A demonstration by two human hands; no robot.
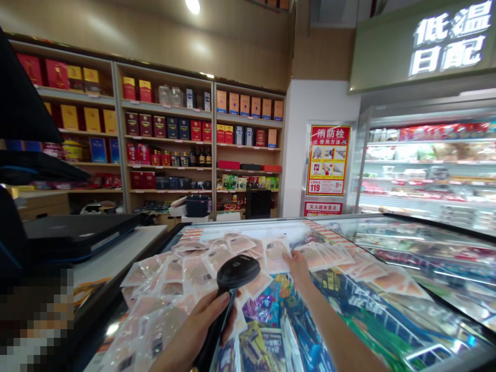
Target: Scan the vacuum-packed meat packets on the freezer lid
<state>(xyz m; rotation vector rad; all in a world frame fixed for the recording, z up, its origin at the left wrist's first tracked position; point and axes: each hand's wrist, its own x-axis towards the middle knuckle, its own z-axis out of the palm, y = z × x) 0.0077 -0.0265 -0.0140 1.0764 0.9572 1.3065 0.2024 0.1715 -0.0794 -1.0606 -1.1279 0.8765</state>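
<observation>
My left hand (205,318) is wrapped round the handle of a black handheld barcode scanner (237,272), whose head points away over the freezer top. Farther off, my right hand (298,267) pinches the edge of a flat clear packet (276,254) with pale pinkish contents and a small barcode label. Many similar packets (197,271) lie overlapping on the glass to the left, under and around the scanner. Another row of packets (372,271) fans out to the right of my right hand.
Under the glass lid of the chest freezer (364,320) are colourful bags. A black device (81,232) stands on a white counter at left, below a dark screen (29,98). Shelves of boxes (168,126) line the back wall, and a lit refrigerated display (426,160) is at right.
</observation>
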